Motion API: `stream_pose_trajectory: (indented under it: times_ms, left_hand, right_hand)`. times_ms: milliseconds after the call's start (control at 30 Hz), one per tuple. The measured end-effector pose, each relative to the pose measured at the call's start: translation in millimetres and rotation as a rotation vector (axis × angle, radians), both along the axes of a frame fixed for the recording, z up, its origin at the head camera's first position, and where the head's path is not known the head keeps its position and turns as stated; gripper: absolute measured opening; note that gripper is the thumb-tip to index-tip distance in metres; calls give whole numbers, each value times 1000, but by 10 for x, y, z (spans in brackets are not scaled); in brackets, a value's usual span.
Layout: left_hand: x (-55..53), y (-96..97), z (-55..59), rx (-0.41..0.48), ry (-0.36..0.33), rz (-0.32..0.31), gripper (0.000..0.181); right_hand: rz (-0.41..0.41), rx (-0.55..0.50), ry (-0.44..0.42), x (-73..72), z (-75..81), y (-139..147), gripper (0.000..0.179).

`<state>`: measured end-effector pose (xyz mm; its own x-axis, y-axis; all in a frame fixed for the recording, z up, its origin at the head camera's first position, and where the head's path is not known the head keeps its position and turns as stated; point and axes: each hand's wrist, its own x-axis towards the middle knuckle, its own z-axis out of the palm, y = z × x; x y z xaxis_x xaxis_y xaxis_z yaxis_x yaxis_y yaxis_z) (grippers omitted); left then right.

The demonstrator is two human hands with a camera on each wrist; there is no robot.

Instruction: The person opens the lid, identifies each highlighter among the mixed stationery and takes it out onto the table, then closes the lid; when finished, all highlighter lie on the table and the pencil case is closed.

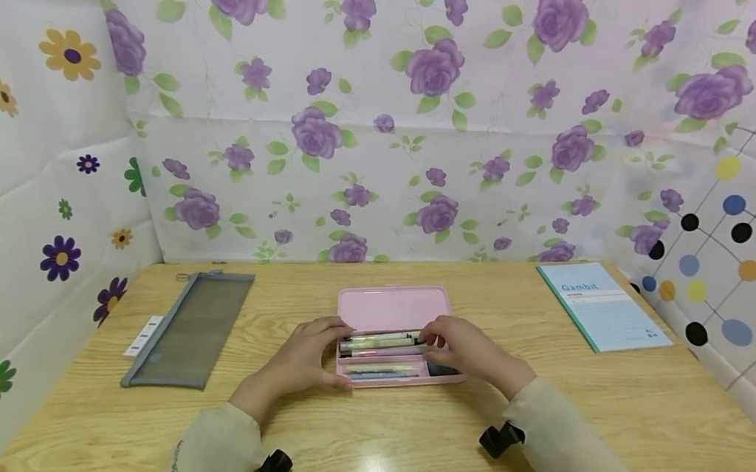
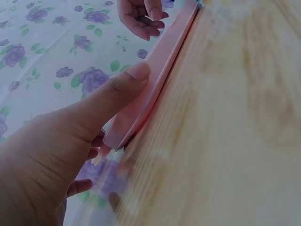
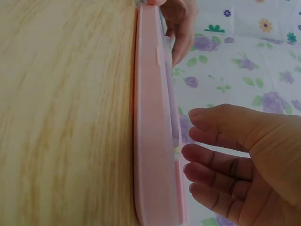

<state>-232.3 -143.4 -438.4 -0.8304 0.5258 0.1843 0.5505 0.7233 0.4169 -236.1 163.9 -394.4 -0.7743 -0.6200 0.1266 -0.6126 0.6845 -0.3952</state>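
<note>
A pink pencil case (image 1: 394, 308) lies on the table with its lid folded back. Several pens (image 1: 379, 342) fill its rear compartment. More slim pens (image 1: 383, 374) sit in the front compartment, and a dark item (image 1: 441, 369) occupies the front right corner. My left hand (image 1: 298, 354) grips the case's left end, the thumb (image 2: 127, 84) against its front wall and the fingers around the end. Over the right ends of the pens is my right hand (image 1: 472, 351). Seen from the right wrist, its fingers (image 3: 214, 176) are loosely bent beside the case and hold nothing.
A grey mesh zip pouch (image 1: 206, 334) with a white tag (image 1: 143, 336) lies on the left of the table. A light blue notebook (image 1: 602, 309) rests at the back right. Patterned cloth (image 1: 387, 118) hangs behind and along both sides.
</note>
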Motion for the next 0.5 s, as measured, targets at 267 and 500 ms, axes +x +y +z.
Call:
stream_pose_trajectory:
  times_ms: [267, 500]
  left_hand:
    - [-6, 4, 8, -1, -6, -3, 90]
    - [-13, -1, -8, 3, -12, 0, 90]
  right_hand:
    - [-17, 34, -12, -13, -41, -69, 14]
    - [-35, 65, 21, -32, -84, -108, 8]
